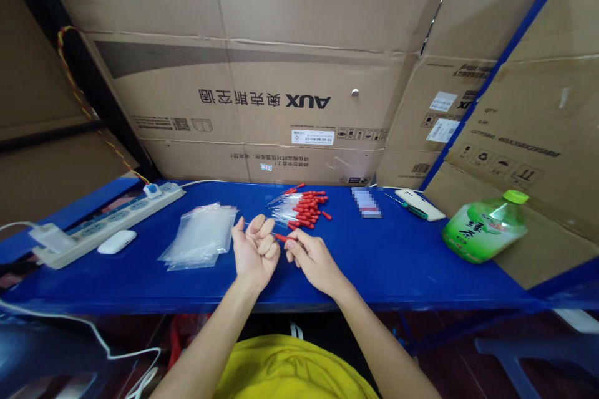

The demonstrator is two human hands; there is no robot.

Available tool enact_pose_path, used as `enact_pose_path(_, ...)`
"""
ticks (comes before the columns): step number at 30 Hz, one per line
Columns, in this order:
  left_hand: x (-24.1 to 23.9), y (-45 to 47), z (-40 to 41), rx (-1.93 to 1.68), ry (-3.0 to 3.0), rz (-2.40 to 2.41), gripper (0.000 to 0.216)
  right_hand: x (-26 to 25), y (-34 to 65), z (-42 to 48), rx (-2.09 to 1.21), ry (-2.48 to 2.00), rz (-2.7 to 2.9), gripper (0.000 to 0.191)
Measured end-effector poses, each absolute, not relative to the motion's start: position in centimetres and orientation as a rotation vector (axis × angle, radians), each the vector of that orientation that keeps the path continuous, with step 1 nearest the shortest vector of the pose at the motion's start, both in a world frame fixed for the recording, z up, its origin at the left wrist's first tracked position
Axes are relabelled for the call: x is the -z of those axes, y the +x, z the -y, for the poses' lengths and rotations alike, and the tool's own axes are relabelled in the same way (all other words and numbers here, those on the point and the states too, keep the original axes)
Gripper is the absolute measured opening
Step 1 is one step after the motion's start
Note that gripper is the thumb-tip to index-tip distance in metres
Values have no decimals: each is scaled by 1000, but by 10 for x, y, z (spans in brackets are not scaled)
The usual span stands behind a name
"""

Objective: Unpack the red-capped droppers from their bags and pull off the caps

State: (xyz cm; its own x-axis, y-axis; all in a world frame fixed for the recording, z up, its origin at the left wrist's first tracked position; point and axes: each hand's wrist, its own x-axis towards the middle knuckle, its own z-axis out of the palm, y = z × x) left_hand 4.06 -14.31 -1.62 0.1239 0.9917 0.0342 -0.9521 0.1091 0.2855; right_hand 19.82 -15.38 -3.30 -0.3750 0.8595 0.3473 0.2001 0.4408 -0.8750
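Between my hands is a small red-handled screwdriver (282, 237), its thin shaft partly hidden by fingers. My right hand (314, 257) pinches the end of the red handle. My left hand (256, 249) is turned palm up, with its fingers curled round the shaft side. Just beyond them lies a pile of similar red-handled screwdrivers (309, 209), their pale shafts pointing left. To the left of my left hand is a loose stack of clear plastic zip bags (201, 238).
A power strip (115, 218) with plugs and a white earphone case (116, 242) lie left on the blue table (374, 274). Right are a blurred small packet (367, 202), a green-handled screwdriver (414, 210), a phone (423, 204) and a green tea bottle (486, 230). Cardboard (281, 12) walls the back.
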Motion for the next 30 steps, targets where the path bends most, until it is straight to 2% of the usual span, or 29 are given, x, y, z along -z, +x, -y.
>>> enact_pose_path(15,20,47,143,-1533,223,-182,40,34,195,157,-765,-1003,1805,34)
enact_pose_path(30,10,45,150,-1602,270,-208,44,37,188,160,-932,-978,1612,39)
